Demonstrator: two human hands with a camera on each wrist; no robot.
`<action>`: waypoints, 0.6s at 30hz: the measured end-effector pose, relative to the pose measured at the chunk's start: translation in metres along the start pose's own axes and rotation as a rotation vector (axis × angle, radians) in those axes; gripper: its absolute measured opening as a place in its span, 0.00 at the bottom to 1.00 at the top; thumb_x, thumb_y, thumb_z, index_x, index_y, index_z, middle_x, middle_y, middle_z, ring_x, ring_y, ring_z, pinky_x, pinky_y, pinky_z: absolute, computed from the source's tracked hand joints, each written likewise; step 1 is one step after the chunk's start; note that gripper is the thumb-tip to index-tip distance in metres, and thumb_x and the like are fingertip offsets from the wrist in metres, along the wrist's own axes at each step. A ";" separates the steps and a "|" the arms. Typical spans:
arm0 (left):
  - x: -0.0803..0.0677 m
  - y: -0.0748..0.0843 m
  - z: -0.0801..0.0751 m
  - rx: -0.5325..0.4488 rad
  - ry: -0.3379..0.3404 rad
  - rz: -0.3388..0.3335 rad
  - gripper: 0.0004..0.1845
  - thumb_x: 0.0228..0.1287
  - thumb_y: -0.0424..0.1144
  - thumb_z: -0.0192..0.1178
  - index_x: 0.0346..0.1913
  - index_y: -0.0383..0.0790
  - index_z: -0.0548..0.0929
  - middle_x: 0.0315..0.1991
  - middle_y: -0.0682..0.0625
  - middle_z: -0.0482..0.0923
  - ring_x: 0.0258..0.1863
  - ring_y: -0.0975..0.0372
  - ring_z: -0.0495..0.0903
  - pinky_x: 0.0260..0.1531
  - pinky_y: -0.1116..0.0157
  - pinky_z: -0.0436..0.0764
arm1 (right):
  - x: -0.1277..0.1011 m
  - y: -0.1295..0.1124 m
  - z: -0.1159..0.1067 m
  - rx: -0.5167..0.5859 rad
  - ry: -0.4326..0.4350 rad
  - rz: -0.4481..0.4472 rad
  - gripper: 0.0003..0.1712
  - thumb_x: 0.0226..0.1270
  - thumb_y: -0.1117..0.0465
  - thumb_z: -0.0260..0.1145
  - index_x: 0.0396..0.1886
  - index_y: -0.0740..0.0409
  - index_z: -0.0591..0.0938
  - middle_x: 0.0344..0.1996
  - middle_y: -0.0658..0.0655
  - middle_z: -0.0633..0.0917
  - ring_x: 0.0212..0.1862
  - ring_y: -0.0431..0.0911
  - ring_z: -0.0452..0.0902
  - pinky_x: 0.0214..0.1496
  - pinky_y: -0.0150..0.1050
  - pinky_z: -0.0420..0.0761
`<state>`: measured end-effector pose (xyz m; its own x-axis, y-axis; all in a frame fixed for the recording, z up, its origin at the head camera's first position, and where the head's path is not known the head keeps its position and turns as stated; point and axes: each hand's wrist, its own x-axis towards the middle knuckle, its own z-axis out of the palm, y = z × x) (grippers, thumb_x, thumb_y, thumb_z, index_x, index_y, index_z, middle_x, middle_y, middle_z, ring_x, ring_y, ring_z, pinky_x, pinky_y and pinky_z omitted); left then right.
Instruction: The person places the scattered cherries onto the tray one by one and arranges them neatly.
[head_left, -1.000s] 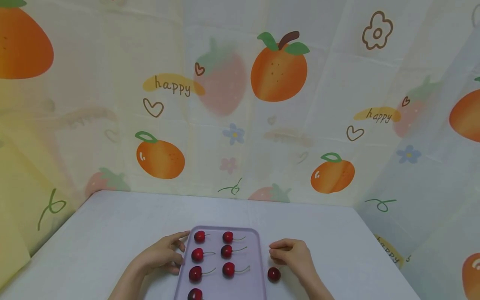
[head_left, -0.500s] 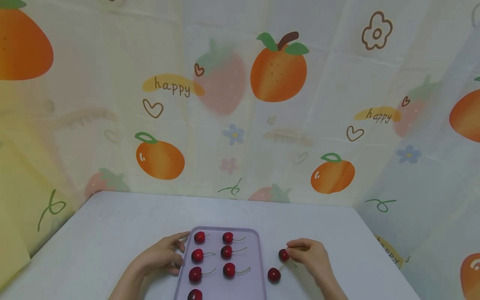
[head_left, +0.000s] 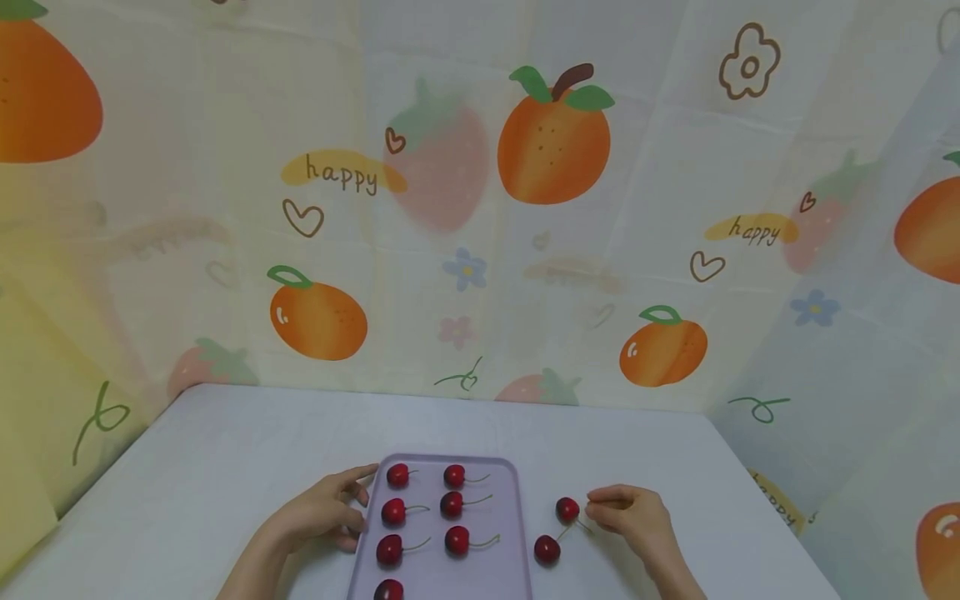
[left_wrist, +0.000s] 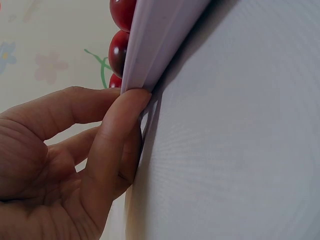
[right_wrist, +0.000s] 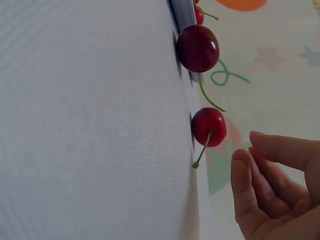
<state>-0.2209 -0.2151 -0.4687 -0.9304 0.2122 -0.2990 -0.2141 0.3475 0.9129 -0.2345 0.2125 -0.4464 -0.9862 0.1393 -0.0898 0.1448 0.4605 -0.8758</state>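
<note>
A lilac tray (head_left: pixel 487 575) carries several red cherries, among them a stemmed cherry (head_left: pixel 457 542) in its right column. My left hand (head_left: pixel 324 510) rests against the tray's left edge; the left wrist view has the thumb (left_wrist: pixel 120 120) on the outer wall and the index finger at the rim. Right of the tray, two cherries lie on the table: a bright red cherry (head_left: pixel 567 509) and, nearer me, a darker cherry (head_left: pixel 547 550). Just right of the brighter one is my right hand (head_left: pixel 633 518), apart from it, with nothing between its fingertips.
The white table (head_left: pixel 262 425) runs back to a fruit-print cloth (head_left: pixel 450 350) hung as a backdrop. Similar cloth hangs at the right side, and yellow cloth (head_left: pixel 37 467) at the left. The tray's near end is cut off by the frame.
My right hand has moved right and let go of the brighter cherry, which now lies beside the darker one. The left hand and tray have stayed in place.
</note>
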 end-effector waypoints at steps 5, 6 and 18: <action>0.001 0.000 0.000 0.005 0.005 -0.006 0.48 0.47 0.24 0.63 0.75 0.33 0.58 0.45 0.42 0.69 0.26 0.59 0.76 0.27 0.64 0.86 | 0.002 0.005 -0.001 -0.028 -0.019 0.010 0.15 0.50 0.64 0.76 0.38 0.65 0.88 0.32 0.56 0.90 0.36 0.43 0.85 0.38 0.36 0.88; 0.001 0.000 0.000 0.004 0.005 -0.007 0.48 0.47 0.24 0.63 0.75 0.33 0.58 0.45 0.42 0.69 0.26 0.59 0.76 0.27 0.64 0.86 | 0.002 0.006 -0.001 -0.030 -0.024 0.014 0.15 0.49 0.64 0.77 0.38 0.65 0.88 0.33 0.56 0.90 0.36 0.43 0.85 0.38 0.36 0.88; 0.000 -0.001 -0.001 -0.013 -0.012 0.007 0.48 0.46 0.25 0.63 0.75 0.33 0.57 0.45 0.42 0.68 0.23 0.61 0.74 0.26 0.65 0.85 | 0.006 0.013 -0.005 -0.069 -0.127 0.007 0.17 0.46 0.65 0.78 0.38 0.66 0.88 0.29 0.56 0.90 0.32 0.39 0.84 0.36 0.32 0.84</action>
<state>-0.2210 -0.2164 -0.4692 -0.9284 0.2253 -0.2954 -0.2112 0.3342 0.9185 -0.2378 0.2232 -0.4557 -0.9868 0.0330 -0.1585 0.1523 0.5201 -0.8404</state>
